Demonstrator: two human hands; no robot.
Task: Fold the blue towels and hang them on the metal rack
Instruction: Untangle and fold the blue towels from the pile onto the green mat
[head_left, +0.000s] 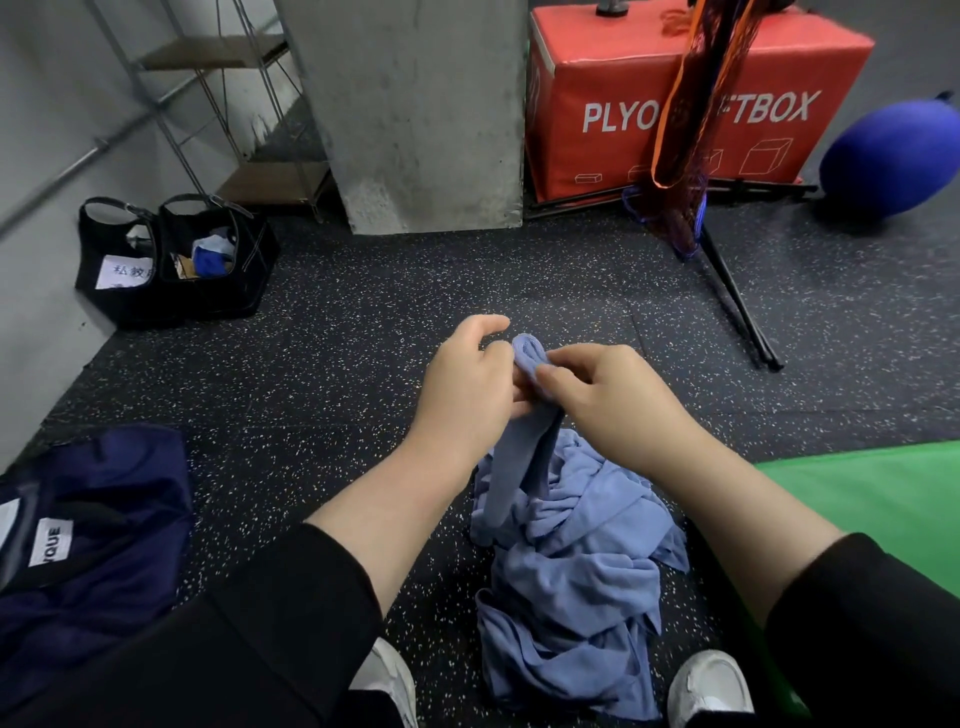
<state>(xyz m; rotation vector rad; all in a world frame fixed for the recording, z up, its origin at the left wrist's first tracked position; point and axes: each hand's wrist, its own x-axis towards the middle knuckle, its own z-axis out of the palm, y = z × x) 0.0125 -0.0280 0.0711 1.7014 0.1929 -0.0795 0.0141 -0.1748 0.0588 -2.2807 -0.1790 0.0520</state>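
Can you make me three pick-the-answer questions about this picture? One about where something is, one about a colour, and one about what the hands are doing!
1. Where does the crumpled pile of light blue towels lie?
A. on the speckled black rubber floor
B. on the wire shelf
C. on the red box

2. What colour is the big padded box with white letters?
A. green
B. red
C. yellow

3. What are the left hand and right hand doing?
A. resting flat on the floor
B. tying a shoe
C. pinching the top of one light blue towel

Answers: 1 A, the pile sits on the floor between the white shoes; 2 B, its sides are red; 3 C, both hands' fingers close on the towel's bunched end.
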